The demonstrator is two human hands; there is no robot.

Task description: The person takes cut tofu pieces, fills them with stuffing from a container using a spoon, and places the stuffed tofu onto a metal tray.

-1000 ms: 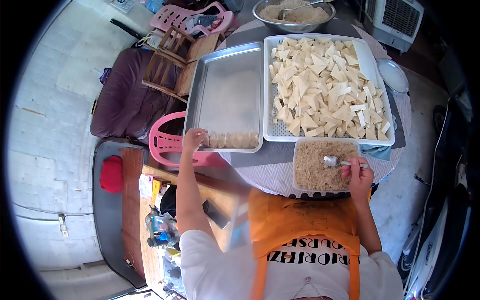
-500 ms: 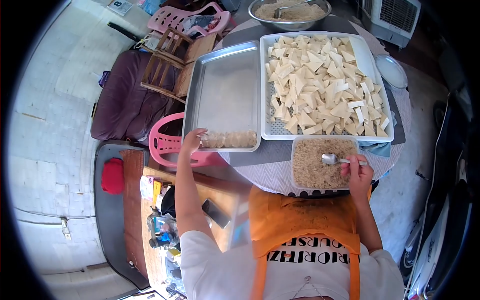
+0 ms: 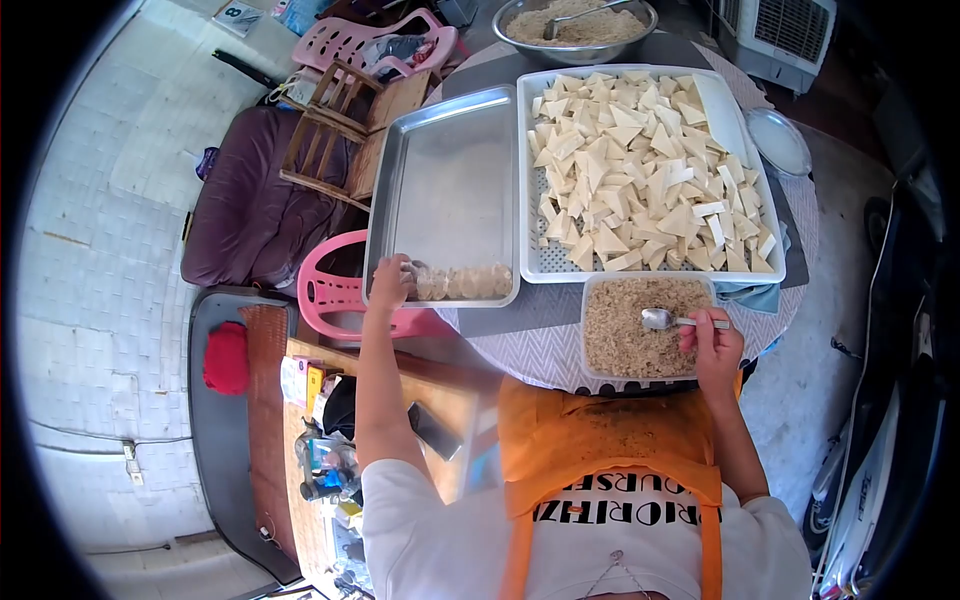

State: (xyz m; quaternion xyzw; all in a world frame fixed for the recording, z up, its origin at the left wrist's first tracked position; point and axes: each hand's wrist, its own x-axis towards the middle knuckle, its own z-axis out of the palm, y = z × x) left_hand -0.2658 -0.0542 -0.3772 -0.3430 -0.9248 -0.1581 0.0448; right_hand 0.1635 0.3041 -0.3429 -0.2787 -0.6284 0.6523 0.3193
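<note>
I now see the left hand [image 3: 390, 280] slightly further over the metal tray [image 3: 445, 180], hiding one end of the pale row [image 3: 465, 282] inside; from here I cannot tell its grip. The right hand [image 3: 714, 340] still pinches the spoon [image 3: 660, 319] above brown crumbs [image 3: 630, 348].

Pretty bright on the white brick wall [image 3: 115, 270], murky far right, with heavy fisheye warp and black corners.
</note>
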